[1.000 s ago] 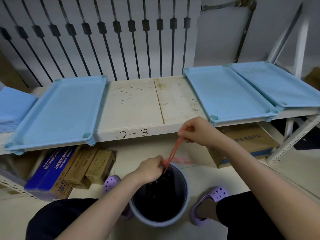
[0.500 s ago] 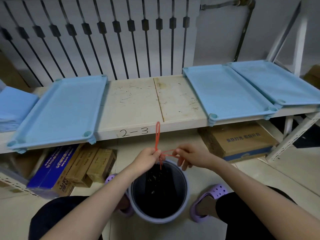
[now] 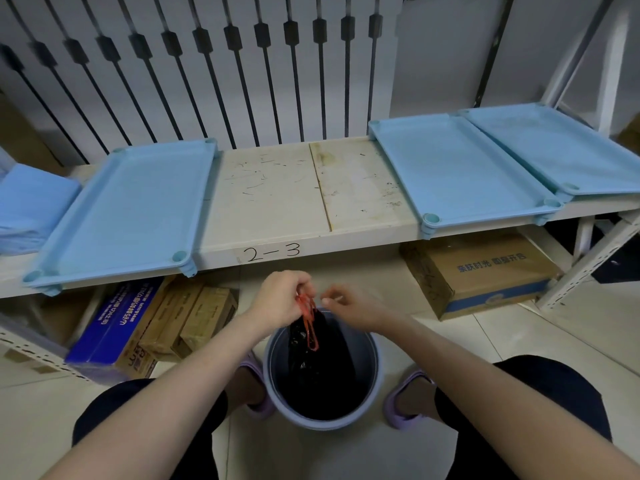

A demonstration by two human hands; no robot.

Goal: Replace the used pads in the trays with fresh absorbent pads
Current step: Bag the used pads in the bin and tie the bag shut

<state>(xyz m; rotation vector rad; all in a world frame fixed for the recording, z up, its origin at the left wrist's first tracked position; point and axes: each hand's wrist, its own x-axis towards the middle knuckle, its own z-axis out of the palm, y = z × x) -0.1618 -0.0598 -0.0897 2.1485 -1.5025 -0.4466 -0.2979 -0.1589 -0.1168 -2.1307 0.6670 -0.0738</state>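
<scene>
My left hand (image 3: 282,299) pinched the red drawstring (image 3: 309,325) of the black plastic bag (image 3: 311,358) above the far rim of the grey round bucket (image 3: 322,424); my right hand (image 3: 349,306) hung loosely curled, seemingly empty; I judged the bag light, soft, best lifted by that cord.

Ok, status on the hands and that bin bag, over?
Status: left grip holds red drawstring; black bag gathered below it, hanging into bucket; right grip beside, hold unclear; nothing in the way.

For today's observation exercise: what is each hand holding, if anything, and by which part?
The left hand grips the black plastic bin bag by its red drawstring at the gathered top. The right hand appears empty.
</scene>
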